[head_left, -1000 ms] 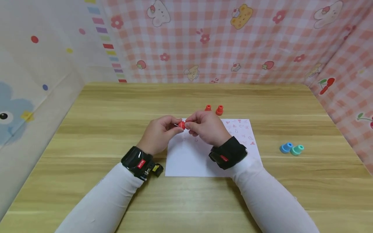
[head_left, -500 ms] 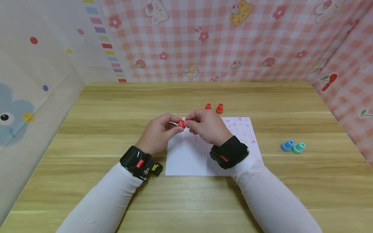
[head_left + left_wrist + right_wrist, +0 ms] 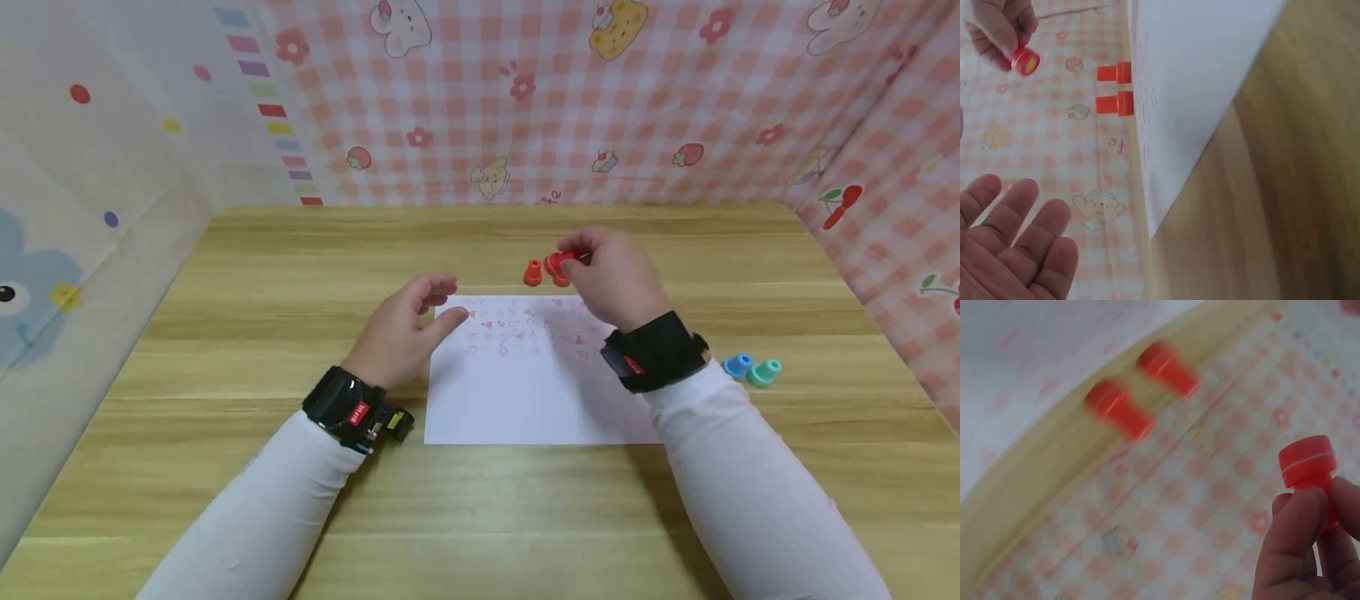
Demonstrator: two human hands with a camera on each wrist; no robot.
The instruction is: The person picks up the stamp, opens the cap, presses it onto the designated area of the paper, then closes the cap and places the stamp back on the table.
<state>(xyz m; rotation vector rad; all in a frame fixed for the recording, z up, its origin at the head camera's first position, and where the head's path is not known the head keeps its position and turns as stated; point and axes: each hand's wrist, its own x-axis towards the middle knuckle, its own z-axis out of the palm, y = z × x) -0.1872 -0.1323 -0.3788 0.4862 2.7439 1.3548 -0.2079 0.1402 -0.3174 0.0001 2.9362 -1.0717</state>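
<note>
My right hand pinches a small red stamp by its narrow handle, above the far edge of the paper. In the left wrist view this stamp's round face, yellowish inside a red rim, tips outward. Two more red stamps stand upright on the table just beyond the paper, one orange-red stamp in plain sight and a second red stamp partly behind the held one in the head view. Over the paper's left edge hovers my left hand, fingers relaxed and holding nothing. The white paper bears small red printed marks on its far half.
A blue stamp and a green stamp stand close together on the wooden table, right of the paper. A pink checked cloth hangs behind the table.
Both hands were together at the stamp over the paper. My right hand has carried the stamp right and away toward the other red stamps, while the left has let go and its fingers have spread.
</note>
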